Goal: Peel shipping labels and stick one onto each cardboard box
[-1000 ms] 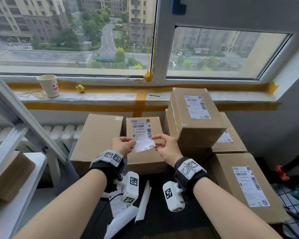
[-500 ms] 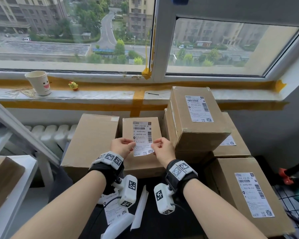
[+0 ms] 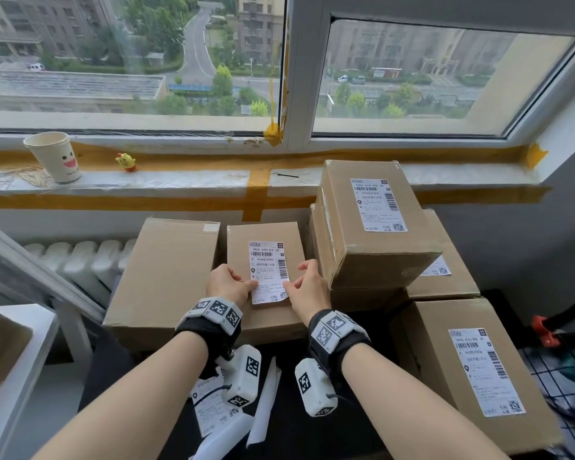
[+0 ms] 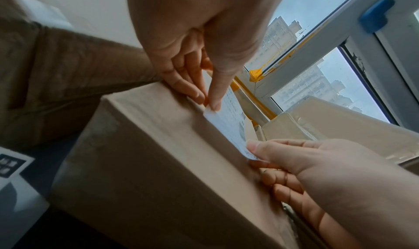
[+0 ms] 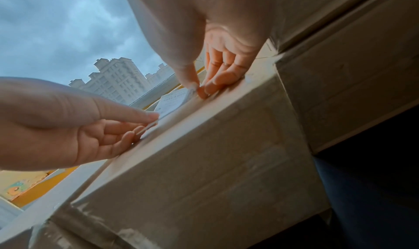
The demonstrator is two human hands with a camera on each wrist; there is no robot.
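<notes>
A white shipping label (image 3: 268,271) lies over the top of the middle cardboard box (image 3: 266,234). My left hand (image 3: 228,283) pinches the label's left edge between thumb and fingers (image 4: 213,99). My right hand (image 3: 307,287) pinches its right edge (image 5: 197,90). The label (image 4: 231,120) slopes down toward the box, its near end raised a little off the cardboard in both wrist views. A bare box (image 3: 166,277) stands to the left. Three labelled boxes are stacked at the right (image 3: 375,224), (image 3: 445,273), (image 3: 478,373).
Loose labels and backing strips (image 3: 219,410) lie on the dark surface under my wrists. A paper cup (image 3: 55,157) and a small yellow toy (image 3: 126,161) stand on the windowsill. A radiator (image 3: 77,257) and a white shelf (image 3: 10,360) are at the left.
Both hands have carried the label down and forward from the air onto the top of the middle box. The grip on both edges is unchanged.
</notes>
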